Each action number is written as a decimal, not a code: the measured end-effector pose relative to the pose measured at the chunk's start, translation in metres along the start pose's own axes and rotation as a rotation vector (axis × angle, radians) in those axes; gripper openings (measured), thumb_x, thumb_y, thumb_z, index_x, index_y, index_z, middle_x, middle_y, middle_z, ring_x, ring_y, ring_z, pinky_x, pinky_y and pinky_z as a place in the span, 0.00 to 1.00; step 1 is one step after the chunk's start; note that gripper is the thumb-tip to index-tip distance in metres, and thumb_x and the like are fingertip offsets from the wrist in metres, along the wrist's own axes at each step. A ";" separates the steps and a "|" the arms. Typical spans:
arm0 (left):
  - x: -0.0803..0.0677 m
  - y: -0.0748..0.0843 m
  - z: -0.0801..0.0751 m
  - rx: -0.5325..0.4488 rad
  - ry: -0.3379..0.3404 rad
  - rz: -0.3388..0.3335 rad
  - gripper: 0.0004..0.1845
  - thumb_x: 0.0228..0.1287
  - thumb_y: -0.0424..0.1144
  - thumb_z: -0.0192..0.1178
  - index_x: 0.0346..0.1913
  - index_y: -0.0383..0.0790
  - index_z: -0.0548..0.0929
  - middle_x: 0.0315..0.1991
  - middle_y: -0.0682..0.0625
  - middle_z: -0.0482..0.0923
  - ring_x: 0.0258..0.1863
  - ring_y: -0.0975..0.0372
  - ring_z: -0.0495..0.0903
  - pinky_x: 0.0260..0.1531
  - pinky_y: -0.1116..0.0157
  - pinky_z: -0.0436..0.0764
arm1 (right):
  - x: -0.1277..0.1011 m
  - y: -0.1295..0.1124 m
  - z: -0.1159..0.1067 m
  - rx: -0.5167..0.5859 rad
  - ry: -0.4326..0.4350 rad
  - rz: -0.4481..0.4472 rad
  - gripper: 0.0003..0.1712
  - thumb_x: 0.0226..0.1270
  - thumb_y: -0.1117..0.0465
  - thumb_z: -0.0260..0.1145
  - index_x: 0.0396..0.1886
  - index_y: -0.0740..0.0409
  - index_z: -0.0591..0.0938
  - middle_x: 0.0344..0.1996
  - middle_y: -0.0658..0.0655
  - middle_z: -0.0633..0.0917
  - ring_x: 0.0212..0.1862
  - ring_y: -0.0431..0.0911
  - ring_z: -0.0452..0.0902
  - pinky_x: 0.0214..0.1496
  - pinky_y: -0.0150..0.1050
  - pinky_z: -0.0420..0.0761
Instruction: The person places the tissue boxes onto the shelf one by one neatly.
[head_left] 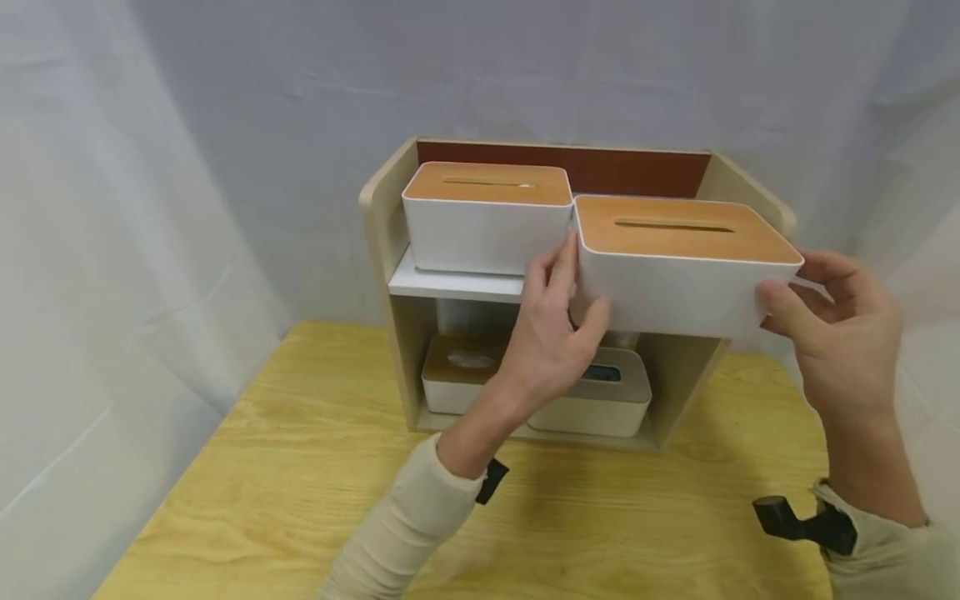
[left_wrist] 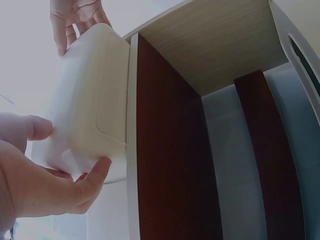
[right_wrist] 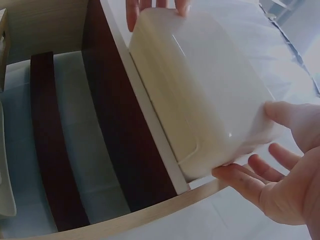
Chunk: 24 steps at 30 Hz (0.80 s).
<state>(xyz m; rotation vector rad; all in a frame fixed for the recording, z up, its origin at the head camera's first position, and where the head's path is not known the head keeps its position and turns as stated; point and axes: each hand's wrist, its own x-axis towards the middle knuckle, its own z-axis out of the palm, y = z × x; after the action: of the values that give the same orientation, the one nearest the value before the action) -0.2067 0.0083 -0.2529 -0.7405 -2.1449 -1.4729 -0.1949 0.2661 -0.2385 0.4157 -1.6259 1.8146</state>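
A white tissue box [head_left: 675, 292] with an orange-brown slotted lid is held between both hands at the right half of the shelf's upper level. My left hand [head_left: 551, 321] grips its left end, thumb on the front face. At the opposite end, my right hand [head_left: 843, 325] pinches the corner, thumb in front and fingers behind. In the right wrist view the underside of the tissue box [right_wrist: 220, 85] lies against the shelf board's front edge. A similar tissue box [head_left: 487, 233] stands on the upper level, just left of the held one.
The small wooden shelf unit [head_left: 375, 217] stands on a yellow wood-grain table [head_left: 300, 467]. On its lower level are a brown-lidded tissue box [head_left: 450, 396] and a grey-lidded box [head_left: 600, 412], partly behind my left arm. White sheeting [head_left: 262, 125] hangs behind and at the sides.
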 end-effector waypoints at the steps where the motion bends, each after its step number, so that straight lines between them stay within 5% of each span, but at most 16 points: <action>1: 0.000 -0.001 0.000 0.006 0.004 0.005 0.39 0.70 0.39 0.53 0.79 0.36 0.49 0.68 0.37 0.56 0.56 0.55 0.67 0.51 0.63 0.76 | -0.001 0.002 0.001 0.026 0.002 -0.013 0.20 0.57 0.81 0.68 0.49 0.68 0.80 0.46 0.62 0.80 0.41 0.46 0.84 0.34 0.28 0.84; 8: -0.001 -0.010 0.001 0.036 0.100 0.067 0.31 0.66 0.34 0.57 0.69 0.34 0.58 0.62 0.38 0.61 0.57 0.53 0.68 0.52 0.61 0.78 | -0.006 0.012 0.011 0.078 0.024 -0.077 0.20 0.53 0.84 0.67 0.47 0.71 0.80 0.40 0.61 0.82 0.42 0.48 0.81 0.41 0.29 0.84; 14: -0.001 -0.021 0.002 0.185 0.211 0.258 0.19 0.66 0.29 0.56 0.58 0.33 0.65 0.55 0.38 0.66 0.53 0.51 0.70 0.51 0.61 0.76 | -0.011 0.024 0.020 -0.003 0.068 -0.203 0.20 0.52 0.82 0.67 0.47 0.74 0.80 0.39 0.59 0.83 0.40 0.47 0.80 0.39 0.26 0.82; 17: -0.001 -0.026 0.003 0.269 0.243 0.317 0.13 0.67 0.27 0.55 0.53 0.35 0.71 0.53 0.39 0.67 0.52 0.51 0.71 0.49 0.61 0.77 | -0.013 0.029 0.024 -0.101 0.106 -0.236 0.17 0.53 0.80 0.68 0.45 0.76 0.80 0.36 0.57 0.83 0.37 0.44 0.80 0.35 0.26 0.81; 24: 0.000 -0.031 0.004 0.313 0.237 0.319 0.11 0.65 0.26 0.56 0.49 0.38 0.76 0.55 0.38 0.66 0.52 0.50 0.70 0.42 0.61 0.78 | -0.015 0.034 0.028 -0.395 0.204 -0.212 0.09 0.57 0.73 0.70 0.39 0.69 0.86 0.34 0.48 0.84 0.37 0.37 0.82 0.34 0.23 0.78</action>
<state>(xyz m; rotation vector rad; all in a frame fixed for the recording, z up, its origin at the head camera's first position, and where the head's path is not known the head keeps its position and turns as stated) -0.2267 0.0029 -0.2767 -0.7120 -1.9107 -0.9799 -0.2115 0.2344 -0.2684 0.2063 -1.6747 1.2967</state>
